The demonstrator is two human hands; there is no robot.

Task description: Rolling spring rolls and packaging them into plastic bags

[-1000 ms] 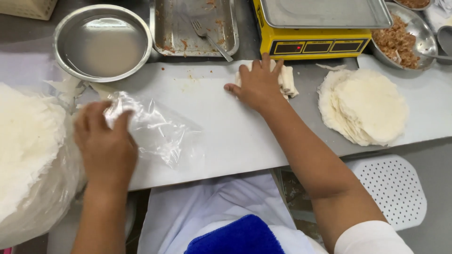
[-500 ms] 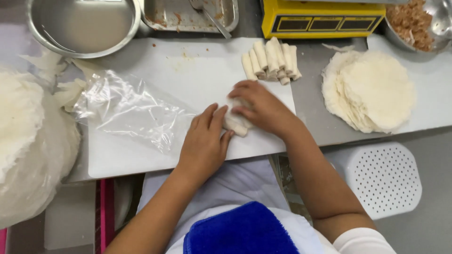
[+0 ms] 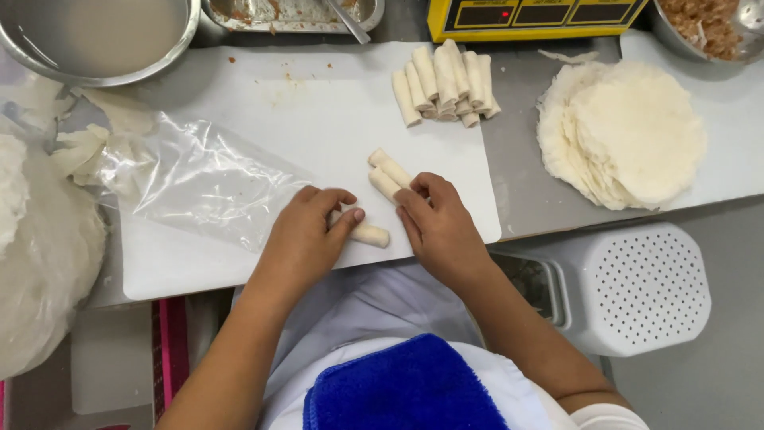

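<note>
Both hands are down on the white plastic cutting board, close to its near edge. The left hand lies palm down with fingers curled over one pale rolled pastry stick, thumb pressing on its top; most of that roll is hidden under the fingers, only its right end pokes out. The right hand sits just beside it, fingers bent and close together, their tips touching the lower of two more pale rolls lying side by side at a slant. Whether the right hand actually grips that roll or only rests against it is hard to tell from here.

Further back on the board sits a stacked pile of finished rolls. To the left, a crumpled clear plastic bag lies flat across the board. On the right, a stack of round pale wrapper sheets rests on the grey counter.

Along the top edge, things are cut off: a round steel bowl, a steel tray with a utensil, a yellow weighing scale, and a bowl of brown minced filling. A bulging white bag runs off the left side. A white perforated plastic stool stands below the counter, and a blue cloth covers the person's lap.
</note>
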